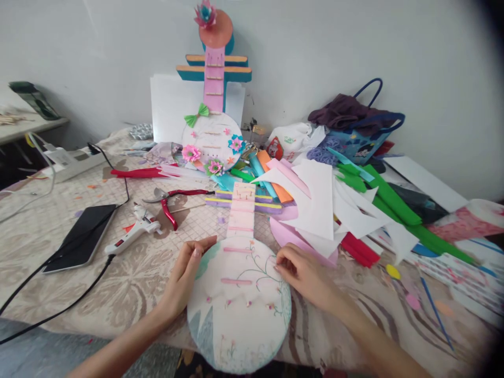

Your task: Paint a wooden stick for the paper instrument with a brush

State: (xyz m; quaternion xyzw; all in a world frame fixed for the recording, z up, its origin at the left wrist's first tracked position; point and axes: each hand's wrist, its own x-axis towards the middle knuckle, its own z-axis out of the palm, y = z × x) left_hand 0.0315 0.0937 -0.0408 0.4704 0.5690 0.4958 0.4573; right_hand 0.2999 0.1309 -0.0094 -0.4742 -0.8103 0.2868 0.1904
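Observation:
A handmade cardboard lute (240, 331) with a round white face lies in front of me, its pink-and-white neck pointing away. Drawn vines, leaves and blue-green patches decorate the face, along with pink strips and a row of small pegs. My left hand (185, 273) is closed around the upper left rim, the thumb near the edge. At the upper right rim, my right hand (301, 270) has its thumb and fingers bent together on the edge. Whether anything small sits between those right fingertips is hidden.
A finished-looking lute (212, 131) with paper flowers leans on the wall. Left lie a glue gun (132, 233), red-handled pruning shears (169, 207) and a black phone (82, 236) with cables. Paper scraps (315, 199), green crepe paper (394, 197) and a blue bag (364, 136) fill the right.

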